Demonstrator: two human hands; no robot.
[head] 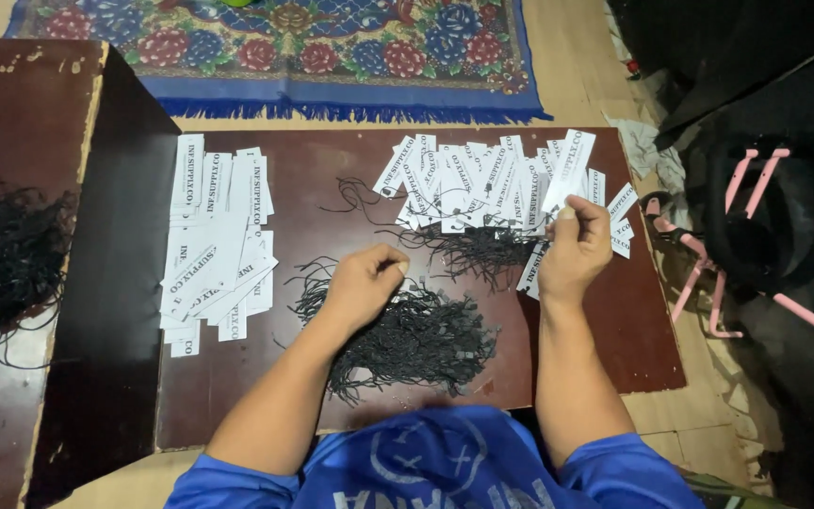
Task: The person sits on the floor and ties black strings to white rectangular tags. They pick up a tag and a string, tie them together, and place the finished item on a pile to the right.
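Observation:
My right hand [573, 247] holds a white paper tag [569, 168] upright, pinched between thumb and fingers, above a spread of similar tags with strings [482, 184] at the board's far right. My left hand [366, 280] hovers over a pile of black string loops [416, 335], fingertips pinched together as if on a thin string; whether a string is in them I cannot tell. A stack of white tags without strings [214, 245] lies to the left on the dark brown board [332, 170].
A raised dark wooden table [11, 104] on the left carries another heap of black strings [2, 254]. A floral blue rug [332, 47] lies beyond the board. To the right are black bags and a pink metal frame [708, 273].

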